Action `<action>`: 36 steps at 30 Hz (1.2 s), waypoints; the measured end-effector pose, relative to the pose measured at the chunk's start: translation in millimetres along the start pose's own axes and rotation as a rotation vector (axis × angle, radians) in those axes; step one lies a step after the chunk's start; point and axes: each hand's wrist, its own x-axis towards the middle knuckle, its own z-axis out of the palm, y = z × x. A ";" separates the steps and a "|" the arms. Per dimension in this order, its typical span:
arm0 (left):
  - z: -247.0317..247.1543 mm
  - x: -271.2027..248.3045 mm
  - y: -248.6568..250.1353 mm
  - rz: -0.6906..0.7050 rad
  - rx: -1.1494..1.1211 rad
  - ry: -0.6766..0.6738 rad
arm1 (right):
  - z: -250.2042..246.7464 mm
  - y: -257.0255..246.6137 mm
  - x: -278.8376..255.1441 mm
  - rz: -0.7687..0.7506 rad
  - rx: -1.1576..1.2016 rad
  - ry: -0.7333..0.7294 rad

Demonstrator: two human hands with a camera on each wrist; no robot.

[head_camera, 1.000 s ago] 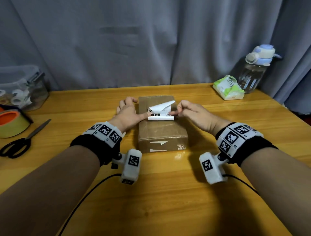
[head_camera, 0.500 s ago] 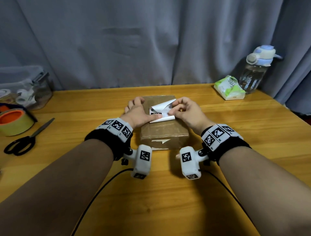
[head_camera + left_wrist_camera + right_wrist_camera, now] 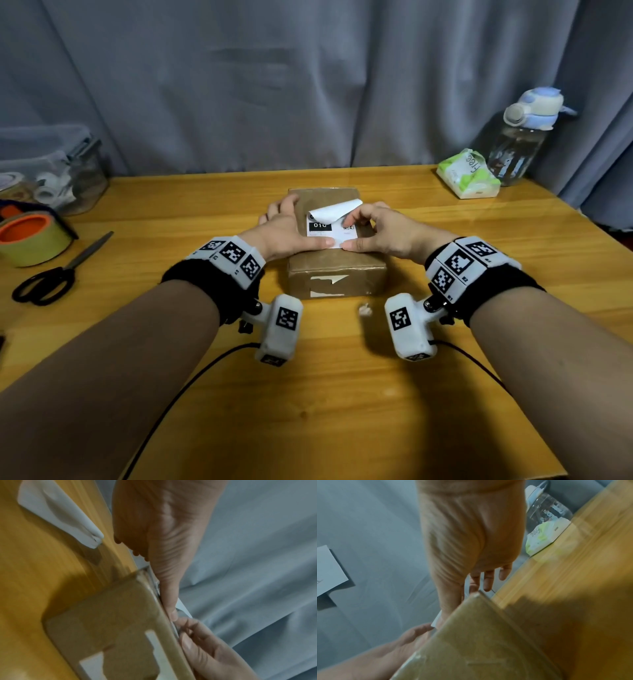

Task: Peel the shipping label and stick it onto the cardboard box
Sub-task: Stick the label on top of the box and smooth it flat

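The brown cardboard box (image 3: 337, 270) lies in the middle of the wooden table (image 3: 318, 394). On its top sits the white shipping label (image 3: 330, 229), printed side up, with its far edge curling upward. My left hand (image 3: 286, 229) rests flat on the box's left side, and its thumb presses the label's near edge. My right hand (image 3: 380, 230) arches over the label: its thumb presses the near edge beside the left thumb, and its bent fingers hold the curled far part. The wrist views show the box (image 3: 109, 626) (image 3: 481, 639) and both hands, blurred.
A yellow tape roll (image 3: 30, 238), black scissors (image 3: 56, 275) and a clear storage box (image 3: 58, 169) are at the left. A tissue pack (image 3: 469, 174) and a water bottle (image 3: 524, 137) stand at the back right. A small paper scrap (image 3: 365, 310) lies before the box.
The label has gone from lifted and folded to mostly flat on the box top. My right hand moved in from the label's right edge over it, and both thumbs met at its near edge.
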 end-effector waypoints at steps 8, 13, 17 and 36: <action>-1.4 -5.4 -1.4 -0.042 0.046 -0.004 | 14.9 -10.0 1.6 0.129 -0.016 0.186; 3.8 -6.7 -8.9 -0.053 -0.008 -0.002 | 12.0 -8.8 -4.3 0.145 -0.147 0.140; -12.2 -15.2 -16.7 -0.015 0.076 -0.004 | -2.4 -5.2 -12.5 0.149 -0.258 0.148; 5.4 -16.7 9.5 0.406 0.624 -0.072 | 10.6 -26.2 -15.9 -0.194 -0.521 0.029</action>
